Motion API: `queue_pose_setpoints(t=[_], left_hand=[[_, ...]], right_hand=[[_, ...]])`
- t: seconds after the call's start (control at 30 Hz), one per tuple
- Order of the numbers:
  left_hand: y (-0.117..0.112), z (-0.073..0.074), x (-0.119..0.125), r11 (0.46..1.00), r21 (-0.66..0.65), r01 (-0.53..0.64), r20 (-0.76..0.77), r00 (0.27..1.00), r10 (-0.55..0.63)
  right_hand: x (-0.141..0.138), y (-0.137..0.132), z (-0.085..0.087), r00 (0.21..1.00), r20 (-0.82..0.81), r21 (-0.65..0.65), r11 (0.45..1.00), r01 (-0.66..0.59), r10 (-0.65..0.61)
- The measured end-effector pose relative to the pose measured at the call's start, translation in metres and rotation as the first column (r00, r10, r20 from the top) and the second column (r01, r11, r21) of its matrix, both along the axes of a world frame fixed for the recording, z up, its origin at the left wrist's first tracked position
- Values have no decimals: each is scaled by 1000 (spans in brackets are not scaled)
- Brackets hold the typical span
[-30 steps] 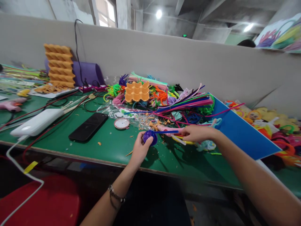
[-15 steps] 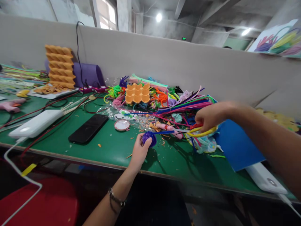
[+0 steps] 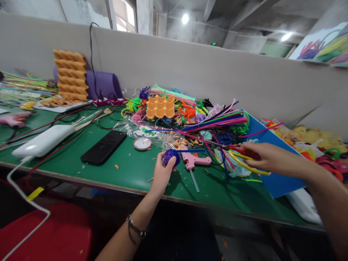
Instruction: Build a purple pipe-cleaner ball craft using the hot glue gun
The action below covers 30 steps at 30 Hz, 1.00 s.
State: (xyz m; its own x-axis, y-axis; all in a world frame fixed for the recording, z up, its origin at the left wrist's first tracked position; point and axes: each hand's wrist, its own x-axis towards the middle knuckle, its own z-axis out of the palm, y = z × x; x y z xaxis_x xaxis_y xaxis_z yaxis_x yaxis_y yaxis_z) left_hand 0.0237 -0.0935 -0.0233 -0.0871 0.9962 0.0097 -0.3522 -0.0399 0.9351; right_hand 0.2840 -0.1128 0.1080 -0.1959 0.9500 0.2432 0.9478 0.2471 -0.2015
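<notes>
My left hand (image 3: 162, 173) is closed on a small purple coil of pipe cleaner (image 3: 171, 157), held just above the green table (image 3: 130, 170); a blue tail runs right from the coil. My right hand (image 3: 268, 158) is closed on what looks like scissors (image 3: 243, 155) with red and yellow handles, their tips pointing left over the heap of coloured pipe cleaners (image 3: 217, 121). A pink glue gun (image 3: 194, 160) lies on the table between my hands.
A blue board (image 3: 261, 134) leans under my right hand. A black phone (image 3: 104, 146), a white power bank (image 3: 43, 140) with its cable, a round lid (image 3: 142, 143), orange foam trays (image 3: 160, 107) and red wires lie to the left. A grey partition backs the table.
My right hand let go of the blue tail, reached up into the pile, took the red and yellow scissors and came down to the right. My left hand kept the coil in place.
</notes>
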Motion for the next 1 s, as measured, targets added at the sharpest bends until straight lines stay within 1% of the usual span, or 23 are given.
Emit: queue_pose_setpoints(t=[0.03, 0.07, 0.13, 0.23, 0.3, 0.43, 0.53, 0.67, 0.77, 0.9, 1.0], left_hand=[[1, 1, -1, 1000, -13, 25, 8, 1000, -25], [3, 1, -2, 998, -21, 52, 19, 998, -52], [8, 4, -4, 995, -20, 94, 45, 995, -93], [19, 13, -7, 993, 3, 116, 101, 988, -116], [27, 21, -7, 987, -11, 159, 131, 979, -156], [48, 40, -3, 969, -68, 239, 196, 955, -222], [65, 48, -1, 954, -72, 290, 198, 942, -272], [88, 48, 3, 940, -45, 337, 173, 930, -325], [98, 43, 8, 937, -16, 350, 197, 920, -340], [100, 33, 11, 938, 22, 346, 242, 909, -340], [97, 25, 11, 923, 64, 379, 228, 895, -383]], right_hand=[[-6, -2, -7, 997, 45, -144, 988, -54, 61], [-12, -2, -14, 996, 56, -183, 981, -61, 72], [-19, -2, -26, 996, 42, -208, 976, -62, 73], [-25, 4, -39, 993, 39, -197, 975, -103, 113], [-28, 10, -44, 992, 39, -156, 981, -114, 121], [-36, 24, -54, 998, -6, -75, 996, -58, 57], [-43, 34, -63, 999, -24, -17, 1000, -22, 21], [-48, 50, -70, 1000, -27, 2, 1000, -2, 2], [-49, 60, -64, 999, -5, 21, 999, -37, 37], [-51, 67, -53, 992, 85, 55, 994, -99, 94], [-59, 69, -53, 988, 104, 70, 990, -126, 118]])
